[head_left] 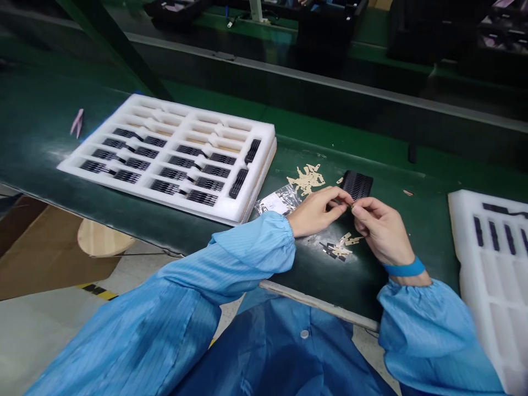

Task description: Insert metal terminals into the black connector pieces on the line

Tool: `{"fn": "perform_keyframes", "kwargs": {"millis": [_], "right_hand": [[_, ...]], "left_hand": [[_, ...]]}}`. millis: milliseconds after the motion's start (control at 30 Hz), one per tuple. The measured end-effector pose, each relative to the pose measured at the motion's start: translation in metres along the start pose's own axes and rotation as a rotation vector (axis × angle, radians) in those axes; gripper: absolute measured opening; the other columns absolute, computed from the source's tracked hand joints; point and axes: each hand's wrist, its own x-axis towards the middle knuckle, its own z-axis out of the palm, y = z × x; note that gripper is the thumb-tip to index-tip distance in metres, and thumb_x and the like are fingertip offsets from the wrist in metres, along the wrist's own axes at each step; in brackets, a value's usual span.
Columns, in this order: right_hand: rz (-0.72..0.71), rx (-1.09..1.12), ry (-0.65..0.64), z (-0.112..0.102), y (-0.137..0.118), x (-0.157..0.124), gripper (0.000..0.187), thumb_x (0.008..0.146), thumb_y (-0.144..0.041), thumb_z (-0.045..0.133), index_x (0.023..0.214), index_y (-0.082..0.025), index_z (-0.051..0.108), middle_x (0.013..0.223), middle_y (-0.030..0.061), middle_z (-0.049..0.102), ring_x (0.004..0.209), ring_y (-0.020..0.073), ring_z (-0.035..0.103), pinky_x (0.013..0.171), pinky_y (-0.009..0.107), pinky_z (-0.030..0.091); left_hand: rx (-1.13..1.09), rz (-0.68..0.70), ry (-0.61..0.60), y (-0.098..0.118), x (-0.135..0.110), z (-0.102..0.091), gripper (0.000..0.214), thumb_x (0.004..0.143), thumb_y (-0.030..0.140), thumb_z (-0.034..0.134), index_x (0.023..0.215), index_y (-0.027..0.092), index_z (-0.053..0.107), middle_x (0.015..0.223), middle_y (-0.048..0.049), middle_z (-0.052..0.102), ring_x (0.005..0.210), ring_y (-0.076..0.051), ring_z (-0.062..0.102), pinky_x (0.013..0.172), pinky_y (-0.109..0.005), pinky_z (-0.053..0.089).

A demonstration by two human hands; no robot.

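My left hand (pixel 319 212) and my right hand (pixel 379 228) meet over the green bench, fingertips pinched close together. Whatever sits between them is very small and mostly covered by the fingers. Just beyond the fingertips lies a black slotted block (pixel 358 184). A loose pile of small cream-coloured flat pieces (pixel 307 179) is spread past my left hand. Nearer to me, below the hands, is a smaller heap of cream and dark flat pieces (pixel 339 248). A clear plastic bag with a white label (pixel 277 203) rests beside my left wrist.
A white foam tray (pixel 185 124) holding black slotted parts stands on the left. Another white foam tray (pixel 466 220) with dark parts is at the right edge. Pink tweezers (pixel 77 122) lie far left. A metal rail (pixel 330 82) runs behind the bench.
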Motion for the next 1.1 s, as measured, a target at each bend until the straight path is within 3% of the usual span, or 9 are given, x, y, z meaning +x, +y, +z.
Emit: {"fn": "perform_keyframes", "kwargs": {"millis": [133, 333, 467, 533, 633, 867, 1100], "right_hand": [[0.018, 0.208, 0.001, 0.013, 0.003, -0.002, 0.032, 0.08, -0.047, 0.079, 0.09, -0.023, 0.061, 0.061, -0.0042, 0.044, 0.052, 0.0108, 0.038, 0.047, 0.024, 0.028], [-0.029, 0.07, 0.027, 0.009, 0.003, -0.002, 0.027, 0.085, -0.045, 0.075, 0.094, -0.02, 0.07, 0.075, 0.0027, 0.064, 0.057, 0.0129, 0.053, 0.051, 0.027, 0.042], [-0.108, -0.139, 0.103, 0.005, -0.003, -0.002, 0.027, 0.085, -0.042, 0.075, 0.099, -0.019, 0.072, 0.08, 0.0038, 0.067, 0.062, 0.0133, 0.057, 0.056, 0.027, 0.047], [-0.125, -0.211, 0.076, 0.005, -0.004, -0.001, 0.03, 0.084, -0.042, 0.076, 0.102, -0.019, 0.071, 0.079, 0.0036, 0.066, 0.066, 0.0143, 0.059, 0.059, 0.027, 0.049], [-0.131, -0.275, 0.044, 0.005, -0.004, 0.0, 0.028, 0.085, -0.045, 0.074, 0.092, -0.018, 0.069, 0.075, 0.0035, 0.065, 0.064, 0.0143, 0.058, 0.058, 0.027, 0.049], [-0.073, -0.184, 0.05, 0.003, -0.001, 0.003, 0.025, 0.085, -0.042, 0.071, 0.086, -0.018, 0.064, 0.065, 0.0007, 0.06, 0.057, 0.0127, 0.055, 0.052, 0.025, 0.046], [-0.131, -0.359, 0.02, 0.002, 0.002, 0.001, 0.022, 0.088, -0.039, 0.069, 0.092, -0.018, 0.066, 0.079, 0.0036, 0.065, 0.066, 0.0143, 0.057, 0.058, 0.027, 0.045]], "left_hand": [[-0.297, -0.048, -0.044, 0.001, 0.0, 0.004, 0.033, 0.09, 0.041, 0.066, 0.107, 0.016, 0.054, 0.111, -0.0066, 0.06, 0.085, -0.01, 0.063, 0.065, -0.021, 0.054], [-0.382, -0.108, -0.022, -0.003, 0.004, 0.002, 0.038, 0.087, 0.045, 0.07, 0.096, 0.015, 0.049, 0.089, -0.0027, 0.062, 0.078, -0.01, 0.065, 0.064, -0.021, 0.054], [-0.255, -0.166, -0.065, -0.009, 0.004, -0.001, 0.024, 0.091, 0.034, 0.064, 0.097, 0.014, 0.052, 0.078, -0.0014, 0.065, 0.065, -0.008, 0.063, 0.061, -0.022, 0.054], [-0.109, -0.138, -0.069, -0.009, 0.002, -0.004, 0.018, 0.09, 0.028, 0.064, 0.097, 0.013, 0.058, 0.077, -0.0009, 0.065, 0.064, -0.007, 0.061, 0.061, -0.021, 0.052], [0.07, -0.081, -0.054, -0.008, 0.0, -0.006, 0.021, 0.086, 0.026, 0.068, 0.1, 0.014, 0.06, 0.08, -0.0003, 0.068, 0.071, -0.008, 0.063, 0.065, -0.019, 0.05], [-0.142, -0.084, 0.023, -0.009, 0.005, -0.007, 0.02, 0.087, 0.029, 0.067, 0.096, 0.011, 0.066, 0.081, -0.0033, 0.068, 0.07, -0.009, 0.063, 0.068, -0.023, 0.054], [0.028, -0.091, -0.03, -0.005, 0.002, -0.009, 0.017, 0.087, 0.028, 0.067, 0.098, 0.015, 0.065, 0.079, 0.0, 0.069, 0.068, -0.008, 0.063, 0.068, -0.021, 0.051]]}}
